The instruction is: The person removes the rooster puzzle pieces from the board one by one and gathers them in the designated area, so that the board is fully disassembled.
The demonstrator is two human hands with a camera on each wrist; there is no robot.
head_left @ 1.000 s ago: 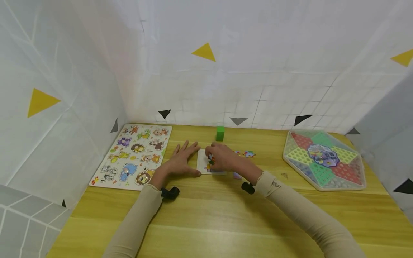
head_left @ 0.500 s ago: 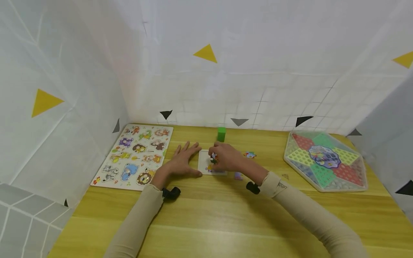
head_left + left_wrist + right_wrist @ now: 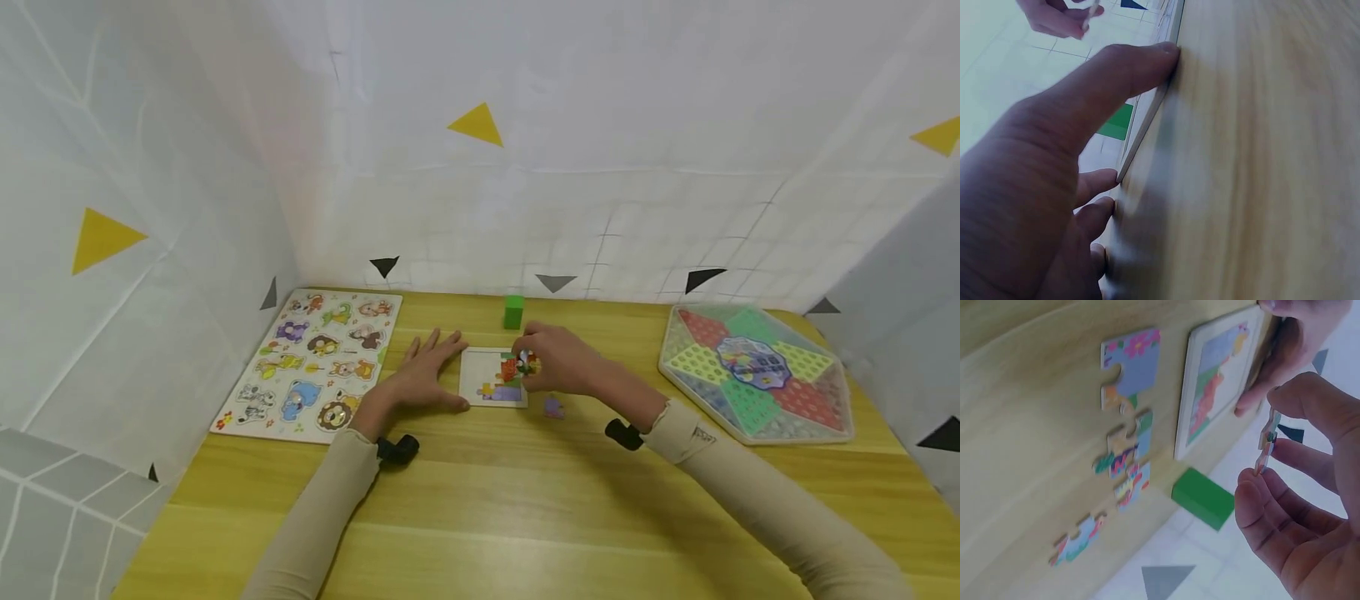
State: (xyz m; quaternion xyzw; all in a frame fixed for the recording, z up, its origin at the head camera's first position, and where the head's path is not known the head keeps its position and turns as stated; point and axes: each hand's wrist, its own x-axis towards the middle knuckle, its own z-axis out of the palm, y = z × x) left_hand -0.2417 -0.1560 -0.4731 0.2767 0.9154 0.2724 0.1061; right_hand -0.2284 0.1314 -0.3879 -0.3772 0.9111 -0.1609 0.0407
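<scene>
A small white puzzle frame point(image 3: 474, 367) lies at the middle of the table, with several colourful pieces fitted along its right and near sides. My left hand point(image 3: 423, 379) rests at its left, fingers spread; in the left wrist view the thumb point(image 3: 1141, 67) presses the frame's edge. Over the frame's right edge, my right hand point(image 3: 558, 360) pinches a jigsaw piece point(image 3: 1266, 440) between thumb and fingertips, seen edge-on in the right wrist view. A purple loose piece point(image 3: 553, 407) lies to the frame's right. Several more loose pieces point(image 3: 1132, 486) are hidden behind the right hand in the head view.
A green block point(image 3: 513, 312) stands behind the frame. To the left lies an animal puzzle board point(image 3: 315, 367); to the right, a hexagonal Chinese checkers box point(image 3: 753, 371). White sheeting point(image 3: 637, 167) with triangles borders the table's back and sides.
My right hand has moved right, from above the frame's middle to its right edge, uncovering fitted pieces and covering the loose ones behind it. The left hand has stayed in place.
</scene>
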